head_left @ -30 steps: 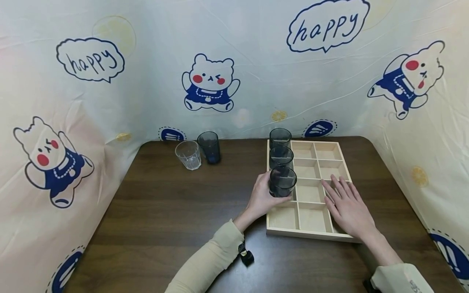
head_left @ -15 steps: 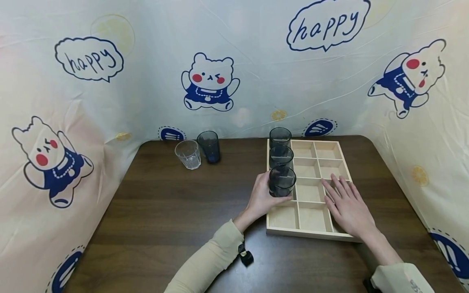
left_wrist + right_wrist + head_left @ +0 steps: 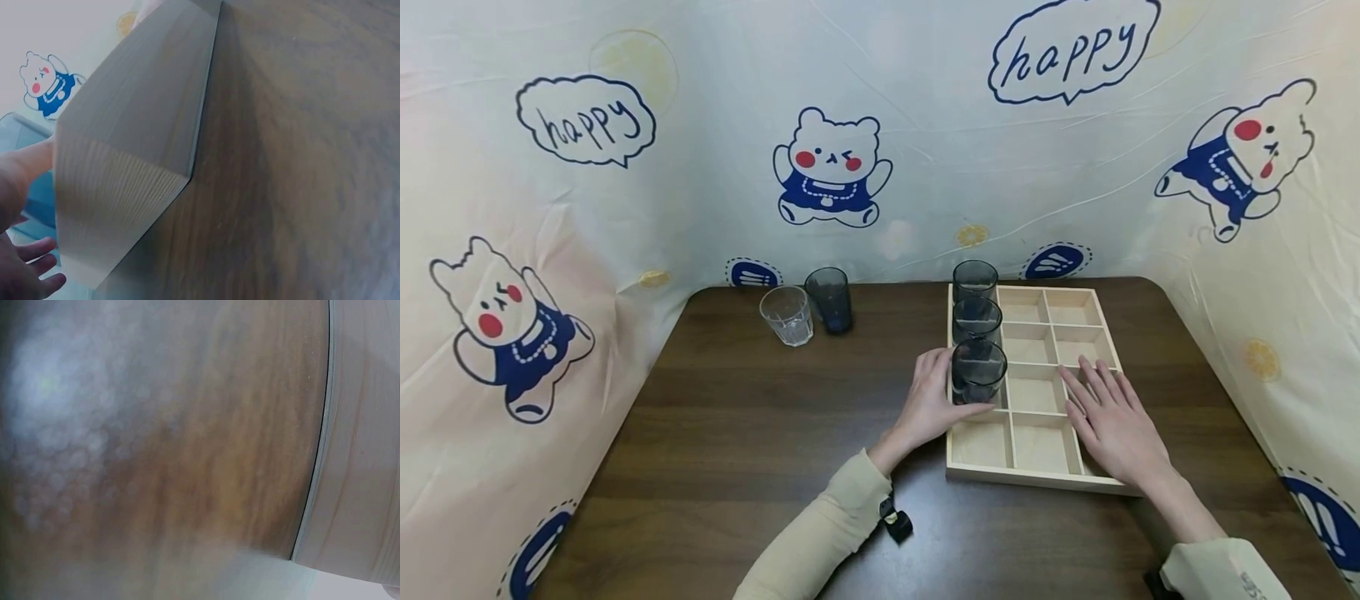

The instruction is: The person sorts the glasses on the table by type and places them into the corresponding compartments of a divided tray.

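Cloth (image 3: 932, 83): printed with bears and "happy" bubbles, it hangs beyond the back edge of the desk and down both sides.
Desk (image 3: 737, 475): dark wood grain; the tray sits on its right half, reaching up to the back edge.
Compartment tray (image 3: 1037, 481): pale wood, four rows of three. The step in hand, I'd say, is filling its left column, at the point of letting go of the third tumbler.
Left forearm (image 3: 820, 529): sleeved, it comes in from the near edge and slants rightward to the tray's left edge.
Right hand (image 3: 1116, 433): palm down over the tray's right edge, fingers straight and slightly parted, gripping nothing; I take it to be steadying the tray.
Left hand (image 3: 928, 404): thumb straight out along the near side of the third tumbler, fingers relaxed at its left. The hold looks slack; whether fingertips touch the glass I can't tell.
Tinted tumblers in the tray: upright down the left column, the rear tumbler (image 3: 976, 279) at the back-left corner, the second tumbler (image 3: 976, 318) next, the third tumbler (image 3: 979, 372) nearest me.
Tumblers outside: a tinted tumbler (image 3: 830, 302) and a clear tumbler (image 3: 787, 318) stand side by side near the desk's back-left corner. The next move seems to call for drawing the left hand off without tipping the third, then reaching back there.
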`<act>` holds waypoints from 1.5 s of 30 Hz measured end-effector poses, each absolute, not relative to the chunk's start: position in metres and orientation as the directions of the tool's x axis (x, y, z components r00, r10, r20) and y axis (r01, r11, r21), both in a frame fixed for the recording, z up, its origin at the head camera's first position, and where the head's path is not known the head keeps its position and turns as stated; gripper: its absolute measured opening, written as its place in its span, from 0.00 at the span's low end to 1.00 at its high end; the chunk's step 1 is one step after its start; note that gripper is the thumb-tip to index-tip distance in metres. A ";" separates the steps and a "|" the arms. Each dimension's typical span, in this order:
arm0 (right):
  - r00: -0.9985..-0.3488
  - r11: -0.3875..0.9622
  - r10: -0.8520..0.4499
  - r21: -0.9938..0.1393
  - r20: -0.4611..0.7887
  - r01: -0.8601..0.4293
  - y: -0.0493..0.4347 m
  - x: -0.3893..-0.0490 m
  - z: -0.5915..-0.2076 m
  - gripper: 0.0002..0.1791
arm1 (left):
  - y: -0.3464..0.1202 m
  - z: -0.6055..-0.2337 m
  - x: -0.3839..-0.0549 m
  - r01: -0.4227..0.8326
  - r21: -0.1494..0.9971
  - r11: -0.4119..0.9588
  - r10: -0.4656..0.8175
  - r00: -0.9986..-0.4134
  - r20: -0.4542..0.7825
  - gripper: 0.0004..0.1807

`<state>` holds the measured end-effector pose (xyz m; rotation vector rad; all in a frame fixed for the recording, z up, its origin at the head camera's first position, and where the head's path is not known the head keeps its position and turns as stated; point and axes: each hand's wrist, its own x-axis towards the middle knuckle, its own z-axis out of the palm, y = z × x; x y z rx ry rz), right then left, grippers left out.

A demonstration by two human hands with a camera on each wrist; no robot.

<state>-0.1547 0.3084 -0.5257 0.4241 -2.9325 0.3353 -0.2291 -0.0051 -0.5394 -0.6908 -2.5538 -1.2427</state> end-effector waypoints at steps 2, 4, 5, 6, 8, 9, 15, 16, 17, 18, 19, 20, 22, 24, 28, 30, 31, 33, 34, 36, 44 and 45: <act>-0.946 0.934 -0.264 -0.193 0.190 -0.299 0.308 -0.155 -0.526 0.34 | -0.010 -0.538 -0.229 0.490 0.690 0.533 0.327 -0.871 0.366 0.57; -0.945 0.934 -0.266 -0.192 0.191 -0.302 0.308 -0.154 -0.527 0.34 | -0.016 -0.525 -0.222 0.453 0.716 0.531 0.338 -0.888 0.311 0.57; -0.944 0.933 -0.268 -0.191 0.192 -0.304 0.308 -0.154 -0.527 0.34 | -0.019 -0.519 -0.219 0.428 0.732 0.530 0.343 -0.898 0.277 0.59; -0.944 0.933 -0.268 -0.192 0.192 -0.304 0.308 -0.154 -0.527 0.34 | -0.022 -0.519 -0.219 0.406 0.741 0.535 0.343 -0.906 0.249 0.59; -0.944 0.933 -0.268 -0.192 0.192 -0.304 0.308 -0.154 -0.527 0.34 | -0.029 -0.518 -0.219 0.375 0.740 0.558 0.342 -0.917 0.207 0.60; -0.945 0.933 -0.266 -0.195 0.190 -0.302 0.308 -0.154 -0.526 0.34 | -0.032 -0.518 -0.220 0.361 0.740 0.567 0.339 -0.921 0.189 0.60; -0.947 0.932 -0.265 -0.204 0.179 -0.300 0.308 -0.155 -0.526 0.33 | -0.055 -0.520 -0.224 0.315 0.738 0.596 0.286 -0.943 0.172 0.61; -0.947 0.932 -0.266 -0.204 0.177 -0.300 0.309 -0.155 -0.526 0.33 | -0.059 -0.520 -0.225 0.308 0.740 0.598 0.273 -0.946 0.173 0.60; -0.948 0.932 -0.266 -0.205 0.176 -0.300 0.309 -0.155 -0.526 0.33 | -0.062 -0.520 -0.226 0.304 0.741 0.599 0.262 -0.949 0.178 0.60; -0.948 0.932 -0.266 -0.205 0.176 -0.300 0.309 -0.156 -0.526 0.33 | -0.066 -0.521 -0.228 0.301 0.747 0.593 0.250 -0.950 0.184 0.59; -0.947 0.932 -0.267 -0.204 0.176 -0.301 0.309 -0.156 -0.526 0.33 | -0.070 -0.522 -0.229 0.299 0.753 0.586 0.239 -0.952 0.192 0.59; -0.947 0.932 -0.268 -0.203 0.177 -0.301 0.309 -0.156 -0.526 0.33 | -0.074 -0.524 -0.231 0.300 0.758 0.579 0.229 -0.952 0.201 0.58; -0.947 0.932 -0.269 -0.201 0.178 -0.303 0.310 -0.156 -0.526 0.33 | -0.082 -0.537 -0.238 0.318 0.753 0.576 0.205 -0.948 0.244 0.57; -0.946 0.932 -0.270 -0.199 0.180 -0.304 0.310 -0.156 -0.526 0.33 | -0.090 -0.548 -0.245 0.328 0.753 0.571 0.182 -0.944 0.274 0.58; -0.946 0.932 -0.271 -0.196 0.180 -0.304 0.310 -0.157 -0.526 0.33 | -0.103 -0.562 -0.257 0.303 0.757 0.579 0.123 -0.950 0.286 0.59; -0.946 0.932 -0.271 -0.197 0.179 -0.304 0.310 -0.157 -0.526 0.33 | -0.110 -0.563 -0.262 0.269 0.772 0.576 0.085 -0.959 0.271 0.59; -0.946 0.932 -0.271 -0.198 0.180 -0.304 0.310 -0.157 -0.526 0.33 | -0.114 -0.567 -0.265 0.256 0.766 0.590 0.063 -0.960 0.272 0.60; -0.946 0.931 -0.270 -0.201 0.182 -0.304 0.310 -0.157 -0.527 0.33 | -0.121 -0.571 -0.272 0.222 0.763 0.607 0.017 -0.963 0.267 0.60; -0.945 0.931 -0.270 -0.201 0.183 -0.305 0.310 -0.157 -0.527 0.33 | -0.125 -0.573 -0.274 0.207 0.759 0.617 -0.008 -0.963 0.269 0.60; -0.945 0.931 -0.271 -0.201 0.185 -0.306 0.310 -0.156 -0.527 0.33 | -0.133 -0.573 -0.279 0.179 0.754 0.632 -0.048 -0.962 0.269 0.60; -0.943 0.931 -0.273 -0.194 0.192 -0.309 0.309 -0.155 -0.526 0.33 | -0.150 -0.576 -0.290 0.139 0.776 0.615 -0.154 -0.944 0.291 0.57; -0.942 0.931 -0.273 -0.192 0.193 -0.309 0.309 -0.155 -0.526 0.33 | -0.152 -0.577 -0.292 0.138 0.781 0.610 -0.165 -0.941 0.295 0.58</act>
